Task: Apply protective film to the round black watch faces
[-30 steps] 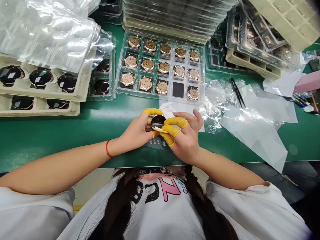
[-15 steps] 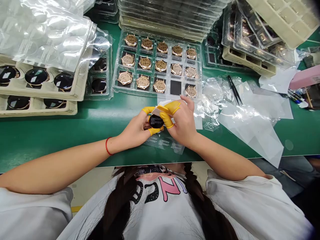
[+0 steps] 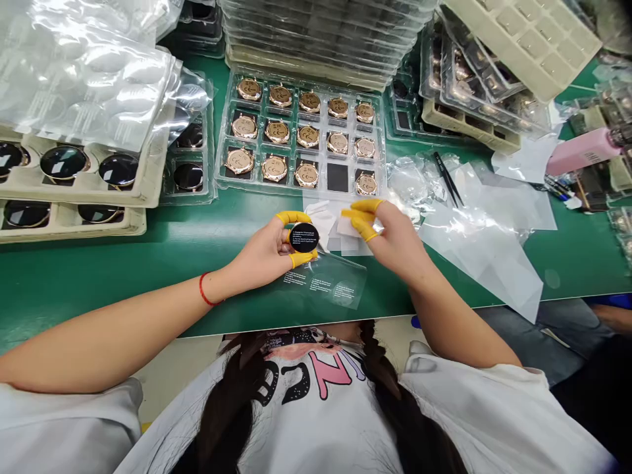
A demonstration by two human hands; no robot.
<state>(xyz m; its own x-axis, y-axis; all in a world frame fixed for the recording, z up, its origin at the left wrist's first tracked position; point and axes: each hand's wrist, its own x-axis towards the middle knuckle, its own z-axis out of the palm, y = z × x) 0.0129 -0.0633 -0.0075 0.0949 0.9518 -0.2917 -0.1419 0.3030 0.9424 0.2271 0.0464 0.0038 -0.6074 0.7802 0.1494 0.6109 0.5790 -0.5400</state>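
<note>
My left hand, in yellow finger cots, grips a round watch by its edge. Its black face is turned up and carries small white print. My right hand, also in yellow finger cots, pinches a small pale card to the right of the watch, apart from it. Between the hands a crumpled white cloth lies on the table. Below them is a clear film sheet with printed round labels. Beyond is a clear tray of gold watches lying back up; one front-row compartment shows only its black pad.
Cream trays of black-faced watches are stacked at left under plastic sheets. Clear trays pile up behind. At right lie black tweezers, clear film scraps, a pink bottle and more stacked trays.
My right hand has drawn away to the right from the watch, with the card still pinched. The watch stays in my left hand, its face now uncovered. The view has shifted slightly.
</note>
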